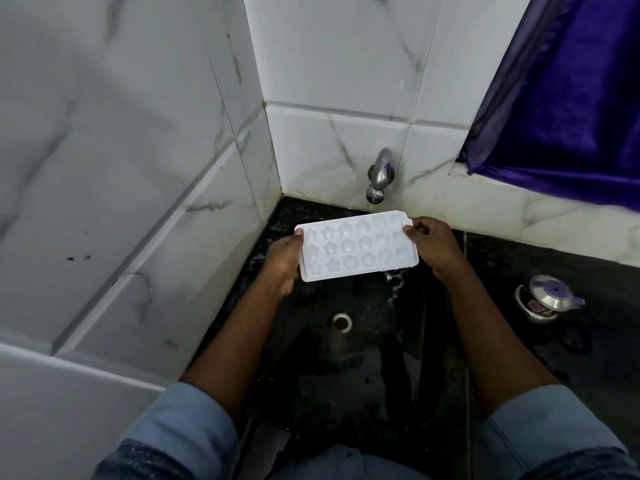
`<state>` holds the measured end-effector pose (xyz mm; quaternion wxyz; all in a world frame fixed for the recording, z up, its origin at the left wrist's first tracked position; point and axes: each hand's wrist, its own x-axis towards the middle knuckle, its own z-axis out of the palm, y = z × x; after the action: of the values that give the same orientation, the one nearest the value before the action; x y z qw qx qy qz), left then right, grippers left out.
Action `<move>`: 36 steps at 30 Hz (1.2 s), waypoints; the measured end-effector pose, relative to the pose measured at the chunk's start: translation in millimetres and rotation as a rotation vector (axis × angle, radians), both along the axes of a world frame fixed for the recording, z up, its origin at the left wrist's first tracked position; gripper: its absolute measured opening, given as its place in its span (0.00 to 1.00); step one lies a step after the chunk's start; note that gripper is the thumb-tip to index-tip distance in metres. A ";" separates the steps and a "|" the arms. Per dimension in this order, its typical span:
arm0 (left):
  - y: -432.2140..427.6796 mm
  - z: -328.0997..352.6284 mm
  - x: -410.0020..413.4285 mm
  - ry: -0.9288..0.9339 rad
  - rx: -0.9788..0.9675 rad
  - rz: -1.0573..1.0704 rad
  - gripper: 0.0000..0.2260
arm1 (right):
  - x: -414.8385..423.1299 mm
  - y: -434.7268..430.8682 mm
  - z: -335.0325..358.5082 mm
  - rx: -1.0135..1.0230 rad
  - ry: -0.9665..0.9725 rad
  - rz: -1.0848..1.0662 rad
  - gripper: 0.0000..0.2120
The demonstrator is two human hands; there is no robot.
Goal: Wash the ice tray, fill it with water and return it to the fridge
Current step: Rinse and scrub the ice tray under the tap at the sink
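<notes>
A white ice tray (356, 245) with star- and flower-shaped cups is held level over the black sink (346, 362), just below the metal tap (379, 176). My left hand (284, 259) grips its left end, thumb on the rim. My right hand (433, 242) pinches its right end between thumb and fingers. Water splashes off the sink below the tray's right corner. Whether the cups hold water is unclear.
The drain (342, 322) lies in the sink below the tray. White marble-look tiled walls (156, 202) close in on the left and behind. A steel lidded pot (547, 301) stands on the dark counter at right. A purple curtain (571, 98) hangs at upper right.
</notes>
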<state>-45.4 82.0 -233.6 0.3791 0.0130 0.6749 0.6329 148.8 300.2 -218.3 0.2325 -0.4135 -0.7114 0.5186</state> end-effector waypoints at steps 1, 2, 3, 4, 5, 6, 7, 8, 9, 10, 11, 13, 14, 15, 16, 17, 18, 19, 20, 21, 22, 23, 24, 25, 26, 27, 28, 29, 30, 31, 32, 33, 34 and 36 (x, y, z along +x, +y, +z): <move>-0.9 5.2 0.1 0.034 -0.025 0.005 0.17 | 3.5 -2.7 4.7 0.012 0.010 -0.004 0.04; -1.4 10.1 0.5 0.064 -0.037 0.010 0.15 | 6.4 -5.9 8.2 0.012 0.018 -0.011 0.04; -2.4 15.5 1.8 0.096 -0.039 0.015 0.14 | 9.9 -9.6 12.3 0.012 0.029 -0.016 0.05; -3.2 19.5 3.3 0.130 -0.038 0.024 0.13 | 13.0 -12.5 14.9 0.014 0.035 -0.021 0.06; -4.0 23.7 5.3 0.169 -0.033 0.036 0.12 | 15.8 -14.6 16.5 0.018 0.040 -0.025 0.07; -5.1 26.1 6.4 0.212 -0.031 0.048 0.12 | 18.3 -16.4 17.5 0.025 0.040 -0.028 0.07; -6.6 27.8 6.8 0.253 -0.028 0.058 0.11 | 20.8 -18.5 18.5 0.036 0.046 -0.029 0.08; -9.3 30.3 7.3 0.295 -0.019 0.059 0.11 | 23.8 -20.9 19.6 0.049 0.051 -0.031 0.08; -12.5 31.4 7.2 0.335 -0.009 0.049 0.11 | 26.3 -23.3 20.4 0.064 0.059 -0.036 0.08; -15.3 32.2 6.8 0.368 -0.001 0.038 0.10 | 28.6 -25.7 21.7 0.077 0.070 -0.046 0.07; -18.5 33.0 6.1 0.399 -0.004 0.031 0.10 | 30.5 -28.5 24.2 0.089 0.085 -0.057 0.07; -22.5 33.8 3.1 0.457 -0.004 0.019 0.10 | 34.0 -35.3 30.3 0.086 0.120 -0.070 0.09; -24.1 35.5 2.9 0.482 0.000 0.014 0.10 | 35.3 -39.2 32.9 0.084 0.138 -0.076 0.10; -25.7 39.3 3.8 0.505 0.012 0.011 0.11 | 36.1 -42.5 34.6 0.085 0.155 -0.088 0.11; -26.8 44.4 5.9 0.519 0.030 0.009 0.11 | 36.7 -45.4 36.0 0.087 0.170 -0.104 0.11; -28.0 49.0 8.3 0.525 0.052 0.006 0.11 | 37.3 -47.9 37.9 0.090 0.188 -0.120 0.11; -29.0 52.6 10.2 0.527 0.074 0.006 0.12 | 37.9 -50.1 40.7 0.095 0.208 -0.137 0.10; -30.6 55.7 12.4 0.532 0.089 0.008 0.14 | 38.4 -52.4 43.6 0.092 0.226 -0.156 0.11; -31.4 57.1 14.3 0.538 0.099 0.016 0.14 | 38.9 -55.0 46.7 0.082 0.245 -0.172 0.11; -32.5 58.1 16.1 0.542 0.112 0.026 0.15 | 39.4 -57.3 49.9 0.071 0.269 -0.181 0.12; -33.4 58.4 18.2 0.543 0.128 0.038 0.15 | 39.7 -60.0 52.9 0.060 0.292 -0.189 0.13; -33.8 58.9 20.9 0.542 0.146 0.051 0.15 | 40.2 -62.5 55.9 0.054 0.312 -0.197 0.13; -33.9 59.9 23.9 0.544 0.159 0.063 0.14 | 40.2 -64.3 57.4 0.055 0.327 -0.207 0.13; -34.1 60.9 26.7 0.552 0.167 0.071 0.13 | 40.5 -65.3 58.1 0.058 0.336 -0.216 0.12; -34.5 62.9 29.4 0.566 0.173 0.079 0.12 | 40.5 -66.1 58.8 0.063 0.341 -0.223 0.11; -35.2 66.0 32.2 0.581 0.176 0.086 0.11 | 40.7 -66.5 59.7 0.066 0.345 -0.226 0.11; -36.1 69.0 34.0 0.598 0.175 0.094 0.11 | 40.9 -66.7 60.1 0.069 0.353 -0.226 0.11; -37.4 72.4 35.4 0.615 0.176 0.099 0.11 | 41.5 -67.0 60.6 0.070 0.362 -0.225 0.11; -38.4 75.6 36.1 0.629 0.181 0.101 0.11 | 41.9 -67.8 61.6 0.073 0.373 -0.222 0.12; -39.2 78.7 36.5 0.638 0.194 0.103 0.11 | 42.2 -68.9 62.3 0.073 0.388 -0.217 0.12; -39.9 81.5 36.9 0.646 0.213 0.108 0.11 | 41.9 -70.3 62.9 0.071 0.406 -0.213 0.13; -40.6 84.9 38.0 0.654 0.232 0.115 0.11 | 41.7 -71.9 64.1 0.067 0.426 -0.211 0.13; -41.1 87.9 39.0 0.665 0.250 0.124 0.10 | 41.2 -73.0 64.7 0.066 0.441 -0.210 0.12; -42.8 93.6 40.6 0.680 0.279 0.140 0.09 | 40.7 -74.4 66.1 0.068 0.471 -0.203 0.11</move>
<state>-4.8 39.2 -140.0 0.0835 0.2278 0.6687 0.7028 189.5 225.8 -152.3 0.4564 -0.3423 -0.6095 0.5505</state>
